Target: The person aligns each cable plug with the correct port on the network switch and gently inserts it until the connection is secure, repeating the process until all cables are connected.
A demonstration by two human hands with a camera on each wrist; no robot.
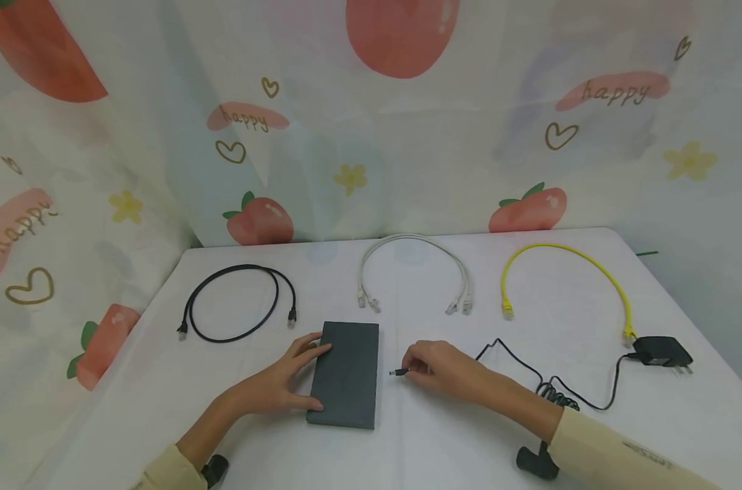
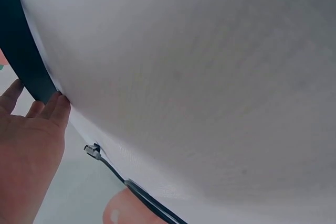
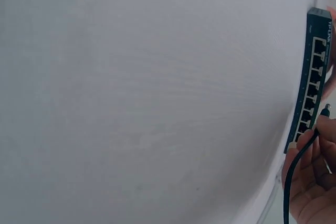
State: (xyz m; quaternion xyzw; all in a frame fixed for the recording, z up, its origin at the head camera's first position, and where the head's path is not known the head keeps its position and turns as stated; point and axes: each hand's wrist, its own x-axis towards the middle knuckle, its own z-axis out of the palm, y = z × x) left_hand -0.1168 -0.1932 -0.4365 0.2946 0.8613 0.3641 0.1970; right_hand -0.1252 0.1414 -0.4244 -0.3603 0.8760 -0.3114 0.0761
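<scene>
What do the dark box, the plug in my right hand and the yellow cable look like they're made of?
Dark box: probably painted metal, possibly plastic; matte, with crisp edges and little glare.
Plug: likely black plastic or rubber, with a silvery, probably metal tip.
Yellow cable: probably a smooth plastic sheath, going by its even colour and unbroken curve.
</scene>
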